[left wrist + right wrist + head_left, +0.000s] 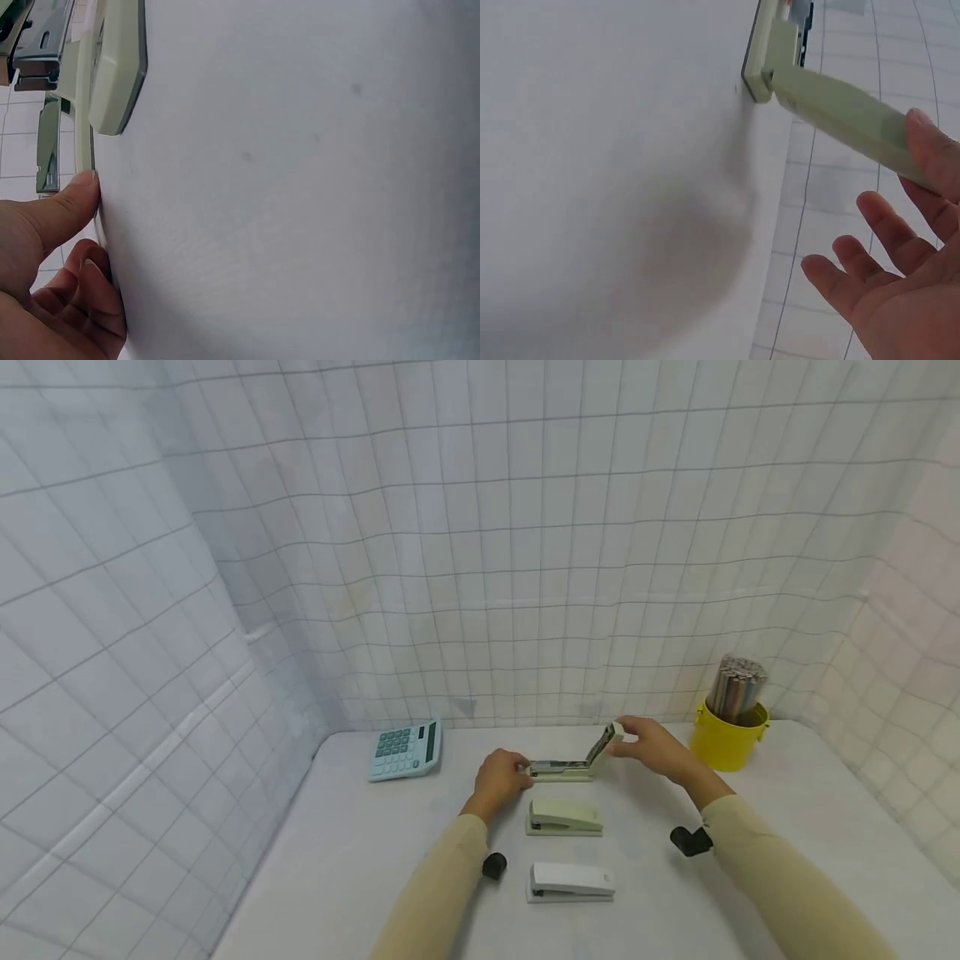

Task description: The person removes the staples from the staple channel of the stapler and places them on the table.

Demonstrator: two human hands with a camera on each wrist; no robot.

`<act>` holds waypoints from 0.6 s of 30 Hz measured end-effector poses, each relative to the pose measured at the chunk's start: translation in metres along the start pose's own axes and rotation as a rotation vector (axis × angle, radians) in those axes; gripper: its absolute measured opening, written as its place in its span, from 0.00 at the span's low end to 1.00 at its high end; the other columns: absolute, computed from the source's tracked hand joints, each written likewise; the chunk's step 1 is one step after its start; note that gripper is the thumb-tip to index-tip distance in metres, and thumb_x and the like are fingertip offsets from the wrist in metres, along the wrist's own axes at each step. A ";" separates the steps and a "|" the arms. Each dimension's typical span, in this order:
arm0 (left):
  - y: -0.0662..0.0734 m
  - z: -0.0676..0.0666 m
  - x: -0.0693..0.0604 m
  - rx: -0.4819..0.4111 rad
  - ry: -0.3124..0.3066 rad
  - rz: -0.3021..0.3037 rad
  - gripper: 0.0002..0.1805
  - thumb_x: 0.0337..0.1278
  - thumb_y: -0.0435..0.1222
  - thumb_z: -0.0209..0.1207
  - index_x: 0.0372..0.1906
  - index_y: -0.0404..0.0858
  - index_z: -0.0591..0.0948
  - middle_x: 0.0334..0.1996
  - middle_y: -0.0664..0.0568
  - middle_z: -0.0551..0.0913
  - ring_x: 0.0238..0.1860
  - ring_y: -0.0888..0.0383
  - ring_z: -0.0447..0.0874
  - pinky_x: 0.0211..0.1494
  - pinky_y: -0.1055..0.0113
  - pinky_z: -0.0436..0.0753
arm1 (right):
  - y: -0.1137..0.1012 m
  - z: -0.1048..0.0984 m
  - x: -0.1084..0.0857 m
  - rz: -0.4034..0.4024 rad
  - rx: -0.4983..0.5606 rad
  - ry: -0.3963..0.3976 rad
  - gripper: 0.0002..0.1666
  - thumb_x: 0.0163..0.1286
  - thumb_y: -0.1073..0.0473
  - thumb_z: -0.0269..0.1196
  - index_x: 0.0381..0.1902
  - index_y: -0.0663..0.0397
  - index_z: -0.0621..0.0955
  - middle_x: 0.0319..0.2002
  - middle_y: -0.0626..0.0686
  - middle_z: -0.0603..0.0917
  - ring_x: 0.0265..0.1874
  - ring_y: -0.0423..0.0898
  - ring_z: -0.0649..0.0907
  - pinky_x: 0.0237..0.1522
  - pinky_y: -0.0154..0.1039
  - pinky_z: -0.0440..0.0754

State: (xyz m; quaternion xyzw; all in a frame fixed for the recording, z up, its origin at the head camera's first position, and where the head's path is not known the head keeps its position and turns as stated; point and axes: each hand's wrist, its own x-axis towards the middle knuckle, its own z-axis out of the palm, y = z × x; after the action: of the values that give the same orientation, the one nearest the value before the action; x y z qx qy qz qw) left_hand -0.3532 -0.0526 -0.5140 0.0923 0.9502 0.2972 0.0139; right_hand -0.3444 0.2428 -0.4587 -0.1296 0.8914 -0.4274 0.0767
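So the biggest thing around me is the white grid-lined backdrop [510,543], filling the whole upper part of the head view and running down both sides. Below it, my white table [337,860] takes up the lower middle. My pale sleeves [438,893] come in from the bottom edge, one near the center, one at lower right. Right of center there's a yellow bucket [726,742] with a bundle of thin sticks [737,689] leaning in it, and left of center a light blue calculator [402,752] lies near the back edge.

My right hand [656,750], just right of center, has thumb and index pinched on the raised lid; the right wrist view shows my other fingers spread loosely off it. My left hand [501,779] pinches the base's left end, with some fingers curled underneath my thumb in the left wrist view.

The thing between them is an open stapler [558,777], mid-frame near the back of the table, base flat, lid tilted up at its right end. Lower down is a closed white stapler [572,882], and between those two a slightly smaller-looking closed green stapler [564,817].
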 end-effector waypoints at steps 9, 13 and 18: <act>-0.003 0.002 -0.002 -0.004 0.008 0.013 0.18 0.54 0.38 0.73 0.51 0.41 0.88 0.36 0.51 0.79 0.37 0.56 0.76 0.42 0.58 0.77 | 0.033 -0.015 -0.011 0.059 0.027 -0.061 0.24 0.68 0.55 0.69 0.59 0.58 0.79 0.48 0.56 0.82 0.47 0.53 0.76 0.50 0.47 0.76; -0.003 0.002 -0.001 0.000 0.014 0.011 0.18 0.54 0.38 0.74 0.51 0.41 0.88 0.36 0.51 0.78 0.36 0.56 0.75 0.42 0.58 0.77 | 0.041 -0.015 -0.012 0.080 0.012 -0.082 0.22 0.68 0.59 0.69 0.57 0.61 0.80 0.44 0.53 0.83 0.41 0.49 0.77 0.43 0.42 0.77; -0.003 0.000 -0.002 -0.011 0.016 0.015 0.17 0.54 0.38 0.73 0.50 0.40 0.88 0.36 0.50 0.79 0.38 0.55 0.75 0.44 0.57 0.77 | 0.042 -0.014 -0.013 0.084 -0.021 -0.078 0.30 0.68 0.58 0.69 0.64 0.67 0.76 0.49 0.61 0.83 0.43 0.53 0.78 0.45 0.44 0.79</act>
State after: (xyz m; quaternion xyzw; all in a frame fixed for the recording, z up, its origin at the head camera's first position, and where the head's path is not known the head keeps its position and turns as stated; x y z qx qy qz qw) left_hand -0.3517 -0.0558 -0.5158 0.0970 0.9479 0.3033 0.0046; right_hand -0.3426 0.2826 -0.4825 -0.1095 0.8969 -0.4090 0.1281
